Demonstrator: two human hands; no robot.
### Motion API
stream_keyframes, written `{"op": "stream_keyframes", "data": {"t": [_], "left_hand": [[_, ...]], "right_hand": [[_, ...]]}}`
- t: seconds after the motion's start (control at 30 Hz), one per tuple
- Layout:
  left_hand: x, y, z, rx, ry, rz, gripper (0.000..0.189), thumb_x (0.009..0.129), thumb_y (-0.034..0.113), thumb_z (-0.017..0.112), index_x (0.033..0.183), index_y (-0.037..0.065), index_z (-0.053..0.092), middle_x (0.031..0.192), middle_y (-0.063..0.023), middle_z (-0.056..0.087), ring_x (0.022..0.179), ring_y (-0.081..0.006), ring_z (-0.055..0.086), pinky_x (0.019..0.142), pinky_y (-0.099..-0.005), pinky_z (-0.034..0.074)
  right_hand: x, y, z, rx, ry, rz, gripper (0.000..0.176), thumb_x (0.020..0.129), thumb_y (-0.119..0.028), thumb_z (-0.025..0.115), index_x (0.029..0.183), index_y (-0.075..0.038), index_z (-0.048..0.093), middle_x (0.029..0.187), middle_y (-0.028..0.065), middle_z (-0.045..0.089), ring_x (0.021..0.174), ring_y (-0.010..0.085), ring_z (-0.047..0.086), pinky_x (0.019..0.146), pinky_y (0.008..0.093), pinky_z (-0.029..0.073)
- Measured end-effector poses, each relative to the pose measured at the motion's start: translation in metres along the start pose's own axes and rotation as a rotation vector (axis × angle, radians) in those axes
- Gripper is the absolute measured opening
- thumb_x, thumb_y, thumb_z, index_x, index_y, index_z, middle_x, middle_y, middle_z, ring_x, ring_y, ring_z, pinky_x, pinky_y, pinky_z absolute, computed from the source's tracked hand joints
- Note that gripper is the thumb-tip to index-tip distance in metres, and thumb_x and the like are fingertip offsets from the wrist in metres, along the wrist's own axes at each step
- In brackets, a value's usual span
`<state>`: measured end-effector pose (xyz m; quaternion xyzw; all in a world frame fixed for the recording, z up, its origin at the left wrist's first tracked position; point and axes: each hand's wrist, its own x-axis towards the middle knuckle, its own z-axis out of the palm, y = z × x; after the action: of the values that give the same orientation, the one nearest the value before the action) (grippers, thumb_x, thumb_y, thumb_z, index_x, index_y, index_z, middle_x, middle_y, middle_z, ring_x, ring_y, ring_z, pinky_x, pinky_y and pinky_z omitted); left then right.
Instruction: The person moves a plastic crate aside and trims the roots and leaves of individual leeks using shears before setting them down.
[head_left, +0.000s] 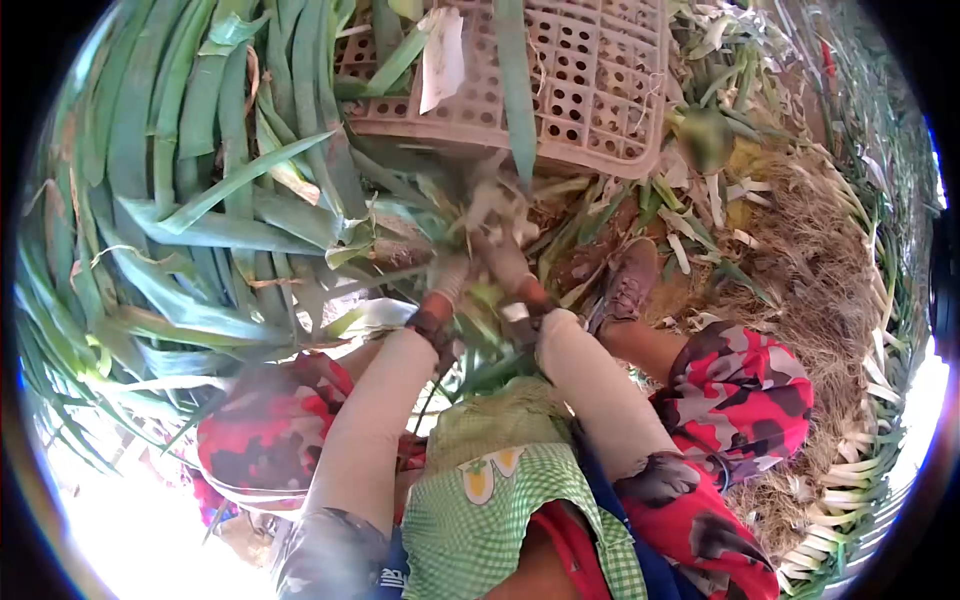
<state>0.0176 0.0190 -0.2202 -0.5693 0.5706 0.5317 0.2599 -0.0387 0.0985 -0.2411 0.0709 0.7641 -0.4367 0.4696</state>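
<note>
My left hand (449,274) and my right hand (504,262), both in pale gloves, are close together in front of me, below the crate. Motion smears the fingers of both, so their grip does not show. A blurred pale, stringy clump (493,205) is right at my right hand, and I cannot make out which hand touches it. Around and under the hands lie loose green leek leaves (485,300). A thick heap of leeks (215,120) with long flat leaves lies to the left of my left hand.
An upturned-looking pinkish plastic crate (590,95) with round holes stands just beyond my hands, a leaf (516,90) across it. My shoe (630,280) is on the right. Dry fibrous root trimmings (800,270) pile up at right, with stacked leeks (850,480) along the edge.
</note>
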Motion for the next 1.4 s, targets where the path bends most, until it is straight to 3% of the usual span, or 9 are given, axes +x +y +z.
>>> {"op": "stream_keyframes", "data": {"t": [0.03, 0.17, 0.23, 0.37, 0.6, 0.83, 1.0, 1.2, 1.4], "left_hand": [[-0.012, -0.023, 0.009, 0.056, 0.043, 0.327, 0.054, 0.078, 0.042, 0.057, 0.114, 0.003, 0.054, 0.105, -0.0181, 0.061, 0.095, -0.0301, 0.06, 0.081, -0.0367, 0.046], [-0.025, -0.04, 0.047, 0.32, -0.023, 0.345, 0.043, 0.075, 0.041, 0.063, 0.096, 0.003, 0.064, 0.087, -0.0189, 0.064, 0.08, -0.0234, 0.062, 0.073, -0.0345, 0.047], [-0.077, 0.007, 0.048, 0.322, -0.137, 0.46, 0.045, 0.071, 0.045, 0.064, 0.089, 0.004, 0.066, 0.087, -0.0179, 0.064, 0.078, -0.0269, 0.062, 0.071, -0.035, 0.048], [-0.129, 0.159, 0.033, 0.934, -0.044, 1.59, 0.017, 0.08, 0.02, 0.058, 0.089, 0.009, 0.067, 0.071, -0.0112, 0.061, 0.069, -0.0273, 0.06, 0.065, -0.0356, 0.048], [-0.207, 0.245, -0.03, 0.458, 0.041, 1.566, 0.025, 0.081, 0.024, 0.057, 0.1, 0.008, 0.061, 0.086, -0.0144, 0.061, 0.081, -0.029, 0.06, 0.072, -0.0369, 0.048], [-0.095, 0.099, -0.032, 0.571, -0.026, 1.144, 0.035, 0.083, 0.028, 0.055, 0.111, 0.006, 0.056, 0.1, -0.0176, 0.061, 0.092, -0.0307, 0.06, 0.08, -0.0383, 0.048], [-0.028, -0.064, -0.034, 0.925, 0.15, 0.624, 0.09, 0.061, 0.041, 0.076, 0.133, 0.006, 0.034, 0.137, -0.0198, 0.035, 0.123, -0.0367, 0.038, 0.099, -0.043, 0.036], [-0.015, -0.118, -0.032, 1.263, -0.144, 0.134, 0.14, 0.043, 0.059, 0.081, 0.143, 0.008, -0.002, 0.145, -0.024, 0.014, 0.133, -0.041, 0.021, 0.105, -0.057, 0.02], [-0.019, -0.133, 0.004, 1.289, -0.095, 0.044, 0.136, 0.05, 0.053, 0.081, 0.142, 0.006, -0.008, 0.139, -0.0388, 0.007, 0.129, -0.05, 0.02, 0.101, -0.0567, 0.027]], "right_hand": [[0.006, 0.044, -0.007, 0.026, -0.013, -0.08, 0.066, 0.081, -0.037, 0.057, 0.133, -0.004, 0.033, 0.11, 0.0191, 0.055, 0.102, 0.0278, 0.053, 0.086, 0.0368, 0.041], [0.02, 0.157, -0.046, -0.099, 0.179, -0.38, 0.042, 0.079, -0.032, 0.06, 0.111, -0.004, 0.057, 0.077, 0.0081, 0.063, 0.071, 0.0269, 0.061, 0.066, 0.0364, 0.048], [-0.038, 0.079, -0.117, 0.166, 0.117, -0.308, 0.039, 0.08, -0.028, 0.06, 0.111, -0.005, 0.056, 0.086, 0.0085, 0.061, 0.079, 0.0232, 0.058, 0.072, 0.036, 0.047], [-0.125, -0.062, -0.215, 0.321, -0.054, -0.242, 0.032, 0.081, -0.021, 0.059, 0.108, -0.005, 0.056, 0.098, 0.0094, 0.058, 0.091, 0.0184, 0.054, 0.081, 0.0356, 0.044], [-0.105, -0.136, -0.266, -0.893, -0.074, -0.563, 0.021, 0.082, -0.018, 0.055, 0.097, -0.004, 0.058, 0.092, 0.0114, 0.06, 0.089, 0.0228, 0.056, 0.08, 0.0369, 0.045], [-0.083, -0.133, -0.182, -1.533, 0.065, -1.242, 0.015, 0.082, -0.014, 0.051, 0.086, -0.003, 0.06, 0.087, 0.0135, 0.062, 0.086, 0.0271, 0.059, 0.079, 0.0382, 0.046], [-0.07, 0.151, -0.052, -1.081, -0.849, -0.547, 0.022, 0.082, -0.017, 0.047, 0.085, 0.002, 0.058, 0.081, 0.0219, 0.059, 0.077, 0.0363, 0.06, 0.068, 0.0465, 0.049], [-0.095, 0.21, -0.085, -1.045, -0.271, 0.035, 0.038, 0.08, -0.027, 0.052, 0.101, 0.004, 0.048, 0.098, 0.0247, 0.053, 0.09, 0.0381, 0.056, 0.077, 0.0451, 0.046], [-0.098, 0.214, -0.062, -1.083, 0.172, 0.06, 0.062, 0.077, -0.037, 0.057, 0.118, 0.006, 0.037, 0.115, 0.0276, 0.048, 0.104, 0.0399, 0.051, 0.086, 0.0437, 0.044]]}}
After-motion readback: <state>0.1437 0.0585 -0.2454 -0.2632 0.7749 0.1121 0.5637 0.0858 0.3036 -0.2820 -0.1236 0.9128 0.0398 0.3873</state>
